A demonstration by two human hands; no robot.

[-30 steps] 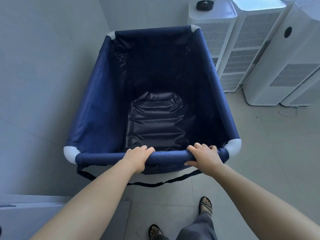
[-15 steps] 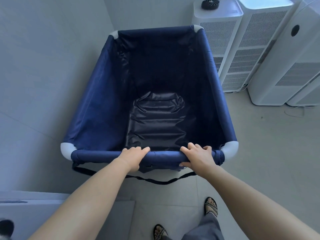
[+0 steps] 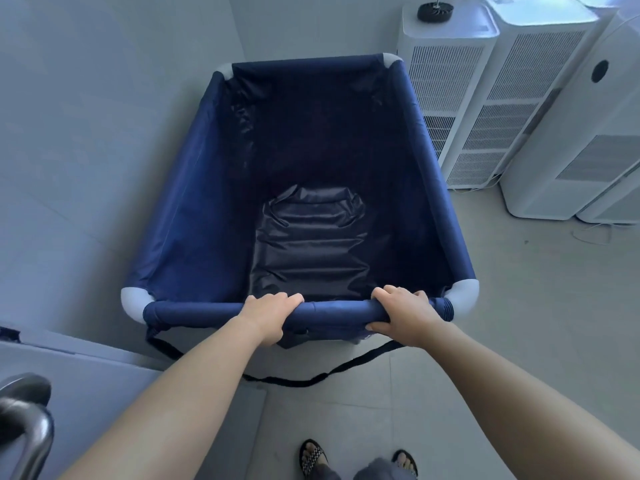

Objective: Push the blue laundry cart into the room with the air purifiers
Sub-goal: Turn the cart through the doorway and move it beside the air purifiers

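Note:
The blue laundry cart (image 3: 194,216) fills the middle of the view, a fabric bin with white corner pieces and nothing in it but its dark liner. My left hand (image 3: 268,315) grips the near top bar left of centre. My right hand (image 3: 407,315) grips the same bar towards the right corner. White air purifiers (image 3: 446,88) stand in a row just beyond the cart's right side, the nearest one almost touching the far right corner.
A grey wall (image 3: 86,168) runs close along the cart's left side. A metal door handle (image 3: 31,431) shows at the bottom left, on a door edge (image 3: 86,372). A black strap (image 3: 294,380) hangs under the near bar. Tiled floor (image 3: 536,323) spreads to the right.
The cart has rolled forward, further along the wall and beside the purifiers. The door handle has come into view at the bottom left. Both hands keep their grip on the bar.

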